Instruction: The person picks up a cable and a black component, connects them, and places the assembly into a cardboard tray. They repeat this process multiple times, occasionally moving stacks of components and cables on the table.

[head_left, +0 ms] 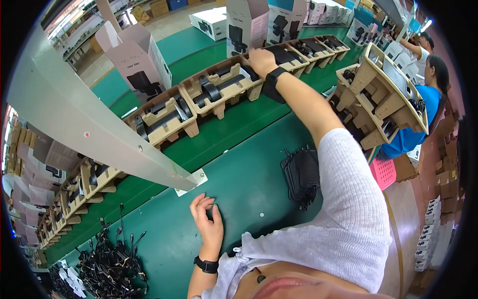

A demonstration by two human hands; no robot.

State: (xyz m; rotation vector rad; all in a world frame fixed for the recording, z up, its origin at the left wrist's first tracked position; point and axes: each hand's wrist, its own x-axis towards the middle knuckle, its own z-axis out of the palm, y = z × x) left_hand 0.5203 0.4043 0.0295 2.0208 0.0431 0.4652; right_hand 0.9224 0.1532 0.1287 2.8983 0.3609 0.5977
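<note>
A: Which hand is nearer the tray [234,96]?

B: The right hand [262,62]. It is over the tray's 2 o'clock end, so the tray's middle lies toward 7 or 8 o'clock from its fingers. The left hand [206,219] is well apart, with the tray near its 12 o'clock.

A: And the long axis?

B: Roughly 8 o'clock to 2 o'clock, along the row, with another tray [174,130] at its 8 o'clock end. The row sits on the green strip [231,124], past the worktop [244,189].

A: Are the right fingers gripping anything?

B: I cannot tell. They bend down by the far rim, in front of a tall white box [247,27]; the tips are partly hidden, so contact is unclear too.

A: The left ones?

B: Loosely curled, released, nothing visible in them. Whether they touch the worktop I can't say.

A: How does the tray look?

B: Brown, moulded, oblong, with feet along the near side. Inside lie a black loop [209,89], a dark ridged part [231,80] and, toward 2 o'clock, a white piece [245,73] too small to name.
</note>
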